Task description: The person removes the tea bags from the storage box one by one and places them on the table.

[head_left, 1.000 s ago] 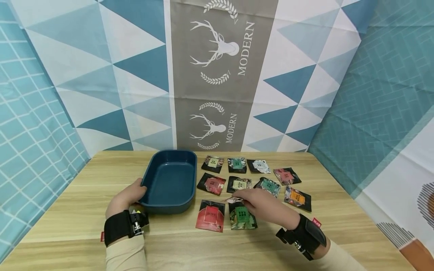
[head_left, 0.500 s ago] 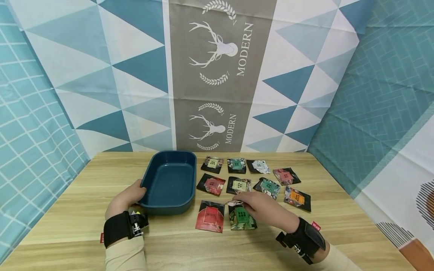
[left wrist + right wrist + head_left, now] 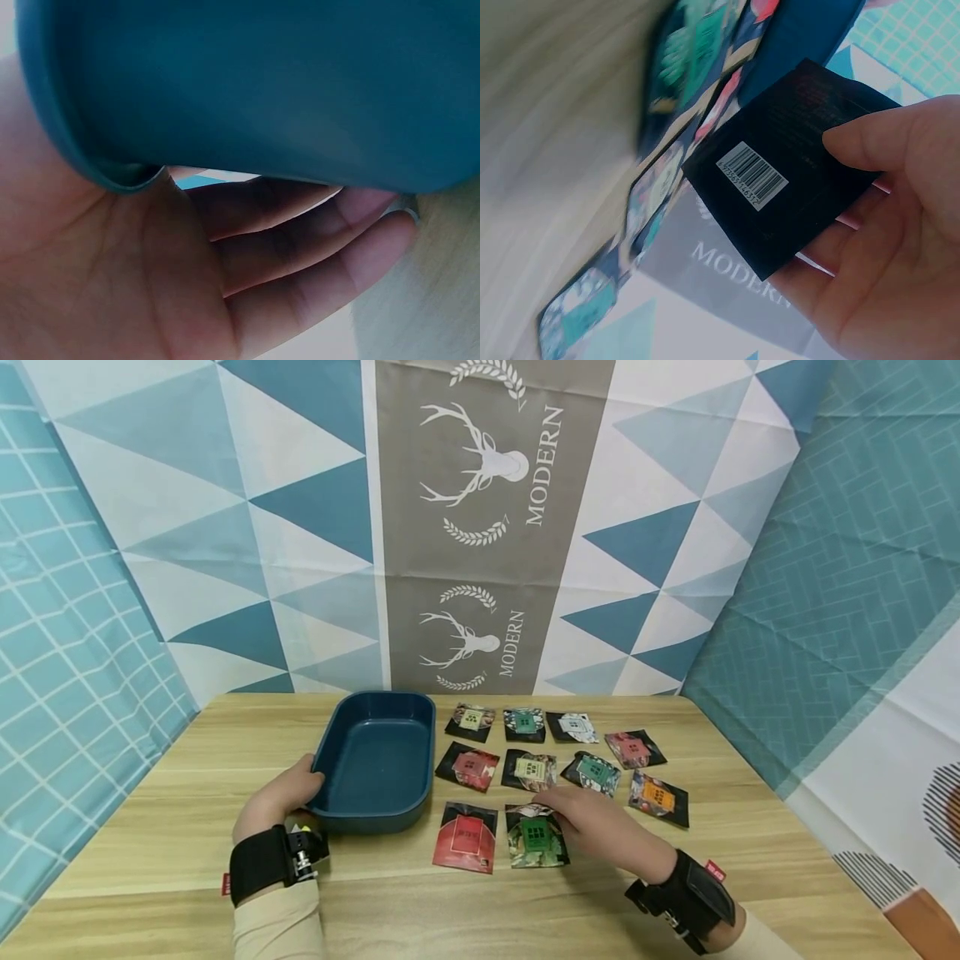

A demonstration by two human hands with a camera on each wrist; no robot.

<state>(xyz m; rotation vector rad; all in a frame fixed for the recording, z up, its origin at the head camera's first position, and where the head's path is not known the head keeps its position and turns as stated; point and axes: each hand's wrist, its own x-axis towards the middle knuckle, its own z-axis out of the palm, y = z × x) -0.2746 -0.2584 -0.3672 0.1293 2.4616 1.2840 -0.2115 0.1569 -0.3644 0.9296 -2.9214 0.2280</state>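
Note:
My left hand [image 3: 283, 793] holds the near left side of a deep blue rectangular tub [image 3: 378, 768], thumb over its rim. In the left wrist view my fingers [image 3: 300, 300] lie along its outer wall. With my right hand [image 3: 600, 831] I pinch a small flat sachet [image 3: 780, 165] between thumb and fingers. Its black back with a barcode faces the right wrist camera; from the head view only a thin edge shows. The held sachet is just above a green sachet [image 3: 536, 839], overlapping its top. A red sachet [image 3: 465, 839] lies left of that one.
Several more sachets are spread over the wooden table [image 3: 420, 918], among them a dark red one [image 3: 468, 767], an orange one [image 3: 658, 798] and a pink one [image 3: 634, 749]. A patterned cloth [image 3: 315, 527] hangs right behind the table's far edge.
My right hand has shifted slightly to the right with the sachet, which no longer reaches toward the red one. My left hand and the tub stay put.

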